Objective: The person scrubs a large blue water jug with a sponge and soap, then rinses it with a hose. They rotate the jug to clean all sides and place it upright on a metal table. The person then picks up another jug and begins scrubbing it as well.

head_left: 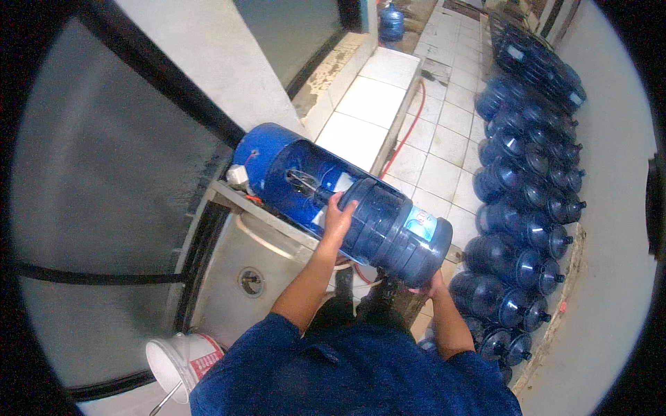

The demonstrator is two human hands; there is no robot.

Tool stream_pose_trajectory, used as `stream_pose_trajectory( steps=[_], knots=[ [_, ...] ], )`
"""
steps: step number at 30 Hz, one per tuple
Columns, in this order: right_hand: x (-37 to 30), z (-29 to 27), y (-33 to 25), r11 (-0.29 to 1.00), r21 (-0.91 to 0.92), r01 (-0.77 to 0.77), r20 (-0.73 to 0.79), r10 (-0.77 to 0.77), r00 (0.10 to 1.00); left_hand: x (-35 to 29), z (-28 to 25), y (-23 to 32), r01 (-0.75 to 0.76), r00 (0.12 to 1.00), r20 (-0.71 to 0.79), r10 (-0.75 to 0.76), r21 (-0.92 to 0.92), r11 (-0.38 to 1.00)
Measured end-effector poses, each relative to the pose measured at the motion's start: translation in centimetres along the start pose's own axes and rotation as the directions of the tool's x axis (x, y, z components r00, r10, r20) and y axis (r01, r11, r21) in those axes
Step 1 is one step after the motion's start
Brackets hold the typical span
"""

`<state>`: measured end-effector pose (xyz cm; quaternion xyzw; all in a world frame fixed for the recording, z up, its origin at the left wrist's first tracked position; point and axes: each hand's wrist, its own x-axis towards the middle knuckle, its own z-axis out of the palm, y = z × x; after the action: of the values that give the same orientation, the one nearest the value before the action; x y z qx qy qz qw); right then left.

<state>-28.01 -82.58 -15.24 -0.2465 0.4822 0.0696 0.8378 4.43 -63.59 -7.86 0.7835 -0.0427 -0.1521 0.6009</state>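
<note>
A large blue water jug (pixel 385 225) lies tilted on its side in front of me, a pale label near its base. Its neck points left into a blue drum (pixel 267 156) with a cut-open side. My left hand (pixel 336 220) wraps round the jug's shoulder near the neck. Under the base at the lower right, my right hand (pixel 435 285) supports it, its fingers partly hidden by the jug. Right by the neck, inside the drum, a clear, wiry-looking piece (pixel 300 182) shows; I cannot tell whether it touches the jug's mouth.
Several blue jugs (pixel 531 229) lie stacked along the right wall. A red hose (pixel 409 132) runs over the tiled floor (pixel 449 142) beside a white tiled ledge (pixel 378 76). To the left are a basin with a drain (pixel 251 282) and a white bucket (pixel 163 360). Another jug (pixel 391 24) stands far ahead.
</note>
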Motion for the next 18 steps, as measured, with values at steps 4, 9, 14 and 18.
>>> stream_pose_trajectory(
  steps=[4,9,14,18],
  knots=[
    [4.1,-1.0,3.1,0.994,-0.04,-0.106,0.12,0.11,0.987,-1.7,-6.8,12.8,-0.485,0.869,0.017,0.494,0.222,0.846],
    [0.2,11.0,2.3,0.964,-0.225,0.144,-0.234,-0.197,0.952,6.8,-18.1,15.8,-0.253,0.871,-0.204,0.447,0.595,0.763],
    [0.6,12.1,0.6,0.748,-0.569,0.341,-0.292,-0.571,0.767,15.3,-25.5,9.8,0.256,0.962,-0.263,-0.07,0.788,0.56],
    [-0.3,13.6,-3.7,0.614,-0.709,0.347,-0.256,-0.683,0.684,18.2,-24.9,6.8,0.269,0.958,-0.272,-0.092,0.733,0.625]
  ],
)
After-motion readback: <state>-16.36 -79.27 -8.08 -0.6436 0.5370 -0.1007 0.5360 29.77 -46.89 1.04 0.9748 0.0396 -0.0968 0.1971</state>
